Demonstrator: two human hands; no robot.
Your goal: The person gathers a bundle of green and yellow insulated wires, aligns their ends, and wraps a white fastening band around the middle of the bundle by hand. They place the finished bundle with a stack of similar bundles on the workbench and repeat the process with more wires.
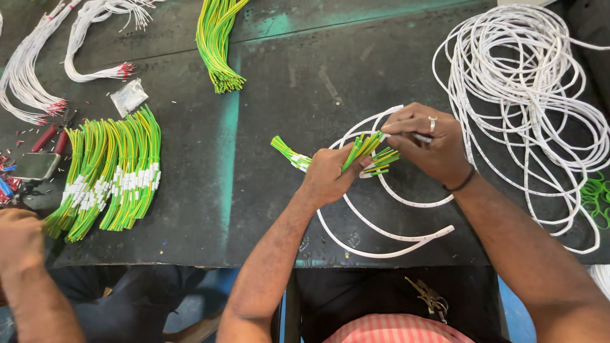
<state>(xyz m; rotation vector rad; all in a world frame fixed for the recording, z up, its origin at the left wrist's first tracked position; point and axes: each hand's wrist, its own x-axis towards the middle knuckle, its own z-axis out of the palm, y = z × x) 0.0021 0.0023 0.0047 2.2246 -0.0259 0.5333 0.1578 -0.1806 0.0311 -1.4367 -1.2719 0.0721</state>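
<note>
My left hand grips a small bundle of green-and-yellow wires; their far ends stick out to the left of the fist. My right hand, with a ring and a dark wristband, pinches a white sleeve tube right at the bundle's near tips. Loops of the same white tubing curve on the dark table beneath both hands.
A big coil of white tubing lies at the right. Green-yellow wire bundles with white sleeves lie at the left, another bunch at the top. White wires with red tips, a red-handled tool, and another person's hand sit far left.
</note>
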